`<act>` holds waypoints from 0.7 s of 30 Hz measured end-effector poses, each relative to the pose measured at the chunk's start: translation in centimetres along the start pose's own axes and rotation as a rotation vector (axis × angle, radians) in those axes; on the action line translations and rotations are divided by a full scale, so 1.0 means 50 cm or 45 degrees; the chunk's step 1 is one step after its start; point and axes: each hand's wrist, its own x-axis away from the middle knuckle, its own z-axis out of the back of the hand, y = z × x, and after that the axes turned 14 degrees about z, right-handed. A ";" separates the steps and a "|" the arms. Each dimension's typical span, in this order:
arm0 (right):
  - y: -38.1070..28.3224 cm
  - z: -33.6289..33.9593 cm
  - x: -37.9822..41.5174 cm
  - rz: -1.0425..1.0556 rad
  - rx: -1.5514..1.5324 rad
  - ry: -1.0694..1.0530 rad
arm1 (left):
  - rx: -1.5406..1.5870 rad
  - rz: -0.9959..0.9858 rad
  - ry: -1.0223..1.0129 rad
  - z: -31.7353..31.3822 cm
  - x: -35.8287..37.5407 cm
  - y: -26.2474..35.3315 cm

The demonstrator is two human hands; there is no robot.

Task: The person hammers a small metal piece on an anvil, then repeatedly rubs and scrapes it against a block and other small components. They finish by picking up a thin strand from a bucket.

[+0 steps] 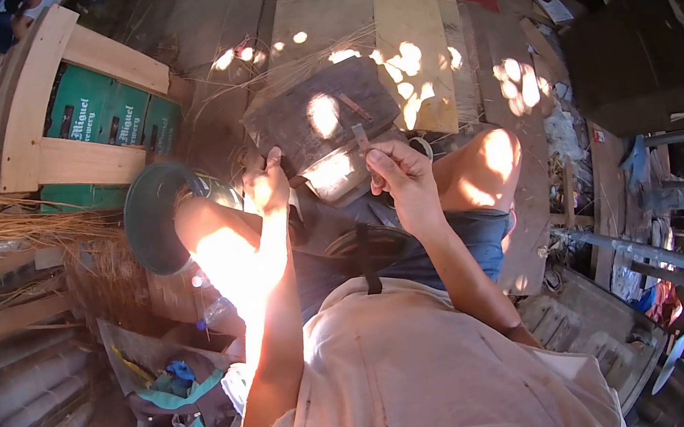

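Small flat grey metal-looking strip (360, 134) upright in the right hand at the near edge of the dark board

The person sits with bent knees around a dark, flat rectangular wooden board (281, 128), which lies tilted across the view, above a pale boxy container (335, 181). The right hand (404, 176) has a narrow grip, thumb and fingers pinching the strip's lower end; its upper end shows against the board's near right edge, and whether the two touch I cannot tell. The left hand (267, 187) is at the board's near left corner, thumb pointing up. Sunlight washes it out, so I cannot tell whether its grip holds anything. A thin brown stick (356, 109) lies on the right half of the board.

The pinch takes in little of the strip, so a sideways knock could twist it or drop it into the lap beyond the board's near edge. Should the strip have a sharp edge, a slip could nick the fingers or a bare knee. Bright sun patches on the board could hide its surface and spoil aim. The stick lies loose, as far as one can judge, and a bump to the board could roll it off.
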 end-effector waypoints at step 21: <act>-0.032 -0.008 0.005 0.254 0.105 0.031 | 0.279 -0.155 -0.472 0.087 0.089 0.130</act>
